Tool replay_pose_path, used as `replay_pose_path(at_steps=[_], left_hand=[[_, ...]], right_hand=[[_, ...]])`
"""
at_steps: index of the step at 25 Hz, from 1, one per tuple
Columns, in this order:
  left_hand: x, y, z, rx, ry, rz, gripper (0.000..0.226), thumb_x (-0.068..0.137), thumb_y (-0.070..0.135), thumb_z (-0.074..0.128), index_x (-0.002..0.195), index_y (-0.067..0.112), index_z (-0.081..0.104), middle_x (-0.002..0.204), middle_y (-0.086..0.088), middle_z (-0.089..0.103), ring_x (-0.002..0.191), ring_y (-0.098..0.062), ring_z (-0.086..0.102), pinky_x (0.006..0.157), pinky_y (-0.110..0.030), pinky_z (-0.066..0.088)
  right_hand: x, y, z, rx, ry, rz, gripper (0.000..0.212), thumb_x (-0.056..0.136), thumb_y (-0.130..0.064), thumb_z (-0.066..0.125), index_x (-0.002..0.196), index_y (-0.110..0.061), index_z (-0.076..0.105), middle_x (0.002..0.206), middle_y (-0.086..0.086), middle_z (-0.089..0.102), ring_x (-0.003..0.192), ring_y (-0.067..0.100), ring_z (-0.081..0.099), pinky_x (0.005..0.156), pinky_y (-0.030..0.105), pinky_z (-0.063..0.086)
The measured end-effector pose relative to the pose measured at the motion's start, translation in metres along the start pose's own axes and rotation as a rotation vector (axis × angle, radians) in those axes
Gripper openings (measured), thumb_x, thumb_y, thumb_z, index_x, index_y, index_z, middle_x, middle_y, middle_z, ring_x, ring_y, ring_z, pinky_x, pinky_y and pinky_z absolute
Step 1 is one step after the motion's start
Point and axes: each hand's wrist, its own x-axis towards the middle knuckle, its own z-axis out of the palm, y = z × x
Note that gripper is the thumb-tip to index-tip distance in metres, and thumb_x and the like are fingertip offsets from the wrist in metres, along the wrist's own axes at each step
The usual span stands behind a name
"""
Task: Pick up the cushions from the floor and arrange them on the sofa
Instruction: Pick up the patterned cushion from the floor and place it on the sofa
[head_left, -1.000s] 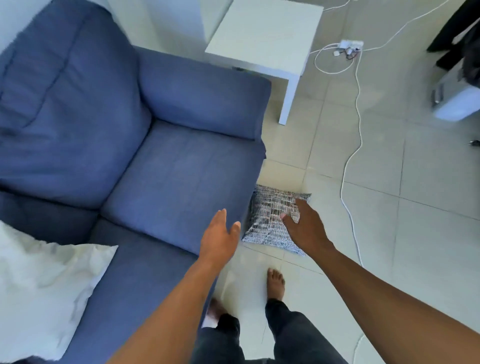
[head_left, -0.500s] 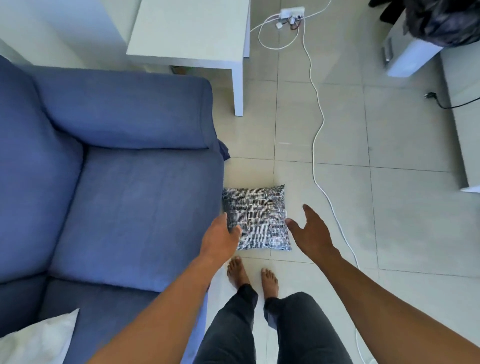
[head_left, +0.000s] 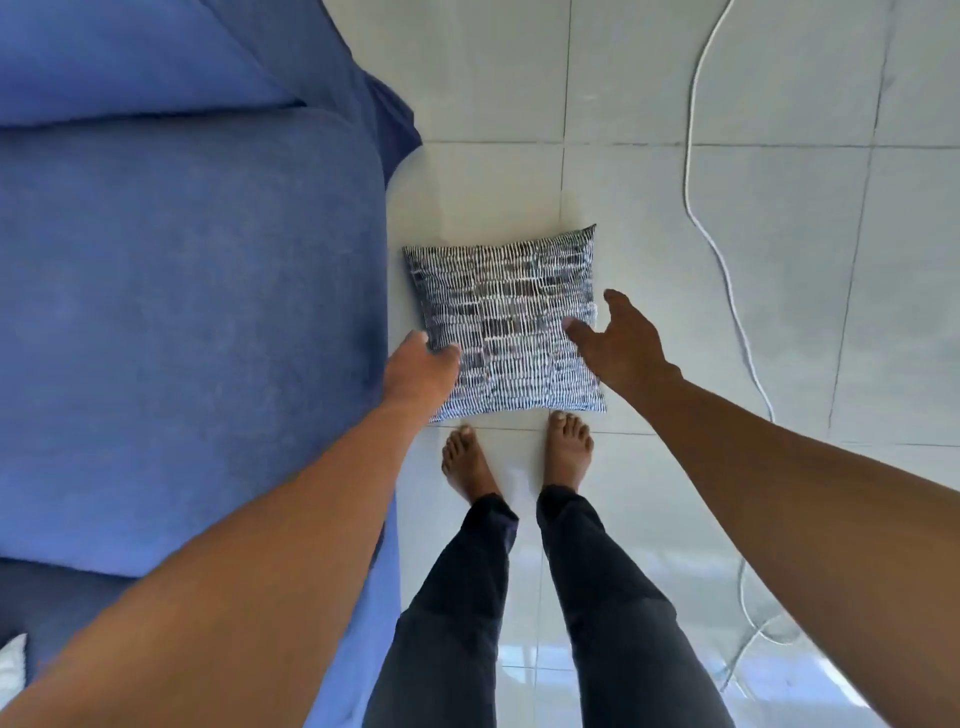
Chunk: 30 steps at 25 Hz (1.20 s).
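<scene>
Pale glossy floor tiles (head_left: 649, 208) fill the right of the view. A cushion (head_left: 506, 322) patterned in dark and white dashes lies flat on them, just beside the front edge of the blue sofa (head_left: 182, 312). The left hand (head_left: 418, 371) overlaps the cushion's near left corner; whether it is gripping cannot be told. The right hand (head_left: 618, 345) is spread open over the cushion's right edge. Bare feet (head_left: 566, 449) stand just below the cushion. A white cable (head_left: 714, 234) trails across the tiles to the right.
</scene>
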Motion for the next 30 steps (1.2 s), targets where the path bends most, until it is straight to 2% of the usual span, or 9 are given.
replay_pose_path(at_steps=[5,8,10,13,17,22,26,28,30], left_hand=[[0.137,-0.01,0.068,-0.167,0.098,-0.11,0.064,0.103,0.038,0.059,0.157,0.007,0.045,0.156,-0.016,0.055,0.136,-0.036,0.057,0.095,-0.034,0.046],[0.205,-0.025,0.096,-0.326,0.189,-0.209,0.076,0.098,0.05,0.065,0.157,0.008,0.043,0.155,-0.014,0.055,0.137,-0.035,0.055,0.1,-0.037,0.045],[0.244,-0.037,0.118,-0.43,0.132,-0.276,0.088,0.094,0.06,0.067,0.16,0.01,0.038,0.161,-0.012,0.049,0.145,-0.034,0.048,0.111,-0.041,0.041],[0.263,-0.047,0.146,-0.551,-0.119,-0.316,0.095,0.09,0.066,0.068,0.164,0.016,0.034,0.173,-0.008,0.032,0.157,-0.031,0.03,0.126,-0.049,0.022],[0.23,-0.044,0.151,-0.58,-0.084,-0.287,0.086,0.09,0.053,0.077,0.158,0.011,0.043,0.168,-0.009,0.042,0.153,-0.03,0.038,0.123,-0.046,0.028],[0.137,-0.012,0.106,-0.653,-0.041,-0.165,0.052,0.092,0.041,0.081,0.133,0.014,0.064,0.136,-0.002,0.066,0.119,-0.018,0.051,0.101,-0.034,0.033],[0.045,0.011,0.057,-0.709,-0.041,-0.096,0.044,0.09,0.038,0.083,0.125,0.016,0.069,0.117,0.007,0.07,0.123,-0.02,0.063,0.102,-0.032,0.046],[-0.006,0.022,0.026,-0.744,-0.042,-0.04,0.038,0.09,0.037,0.083,0.118,0.014,0.072,0.118,0.002,0.076,0.121,-0.025,0.068,0.105,-0.041,0.054],[-0.053,0.033,-0.012,-0.779,-0.022,0.012,0.059,0.089,0.039,0.084,0.134,0.006,0.066,0.135,-0.008,0.073,0.127,-0.029,0.066,0.114,-0.051,0.05]], right_hand=[[0.136,0.054,0.061,0.047,0.007,0.092,0.084,0.099,-0.057,0.062,0.161,-0.007,0.034,0.162,0.018,0.044,0.149,0.037,0.043,0.121,0.048,0.036],[0.203,0.083,0.1,0.088,0.067,0.144,0.089,0.095,-0.062,0.065,0.155,-0.002,0.04,0.157,0.019,0.05,0.144,0.036,0.049,0.118,0.043,0.039],[0.241,0.102,0.125,0.212,0.077,0.237,0.084,0.087,-0.067,0.072,0.137,-0.003,0.053,0.124,0.014,0.067,0.111,0.03,0.065,0.097,0.037,0.049],[0.261,0.119,0.15,0.366,0.012,0.327,0.068,0.076,-0.071,0.079,0.103,-0.014,0.056,0.072,-0.001,0.046,0.059,0.012,0.044,0.054,0.025,0.036],[0.227,0.127,0.15,0.416,0.024,0.212,0.048,0.089,-0.049,0.08,0.067,-0.022,0.047,0.057,-0.005,0.041,0.041,0.007,0.036,0.046,0.021,0.026],[0.14,0.097,0.072,0.478,0.111,0.117,0.043,0.09,-0.043,0.081,0.062,-0.028,0.051,0.051,-0.016,0.049,0.05,0.005,0.043,0.055,0.022,0.033],[0.056,0.064,0.003,0.495,0.145,0.065,0.036,0.084,-0.052,0.083,0.069,-0.027,0.06,0.059,-0.015,0.056,0.053,0.004,0.05,0.059,0.021,0.037],[0.012,0.04,-0.035,0.485,0.159,0.034,0.036,0.082,-0.056,0.083,0.071,-0.028,0.062,0.058,-0.021,0.061,0.052,-0.005,0.054,0.055,0.017,0.04],[-0.03,0.008,-0.07,0.483,0.173,-0.02,0.037,0.081,-0.058,0.082,0.072,-0.03,0.06,0.053,-0.026,0.06,0.047,-0.012,0.053,0.05,0.011,0.038]])
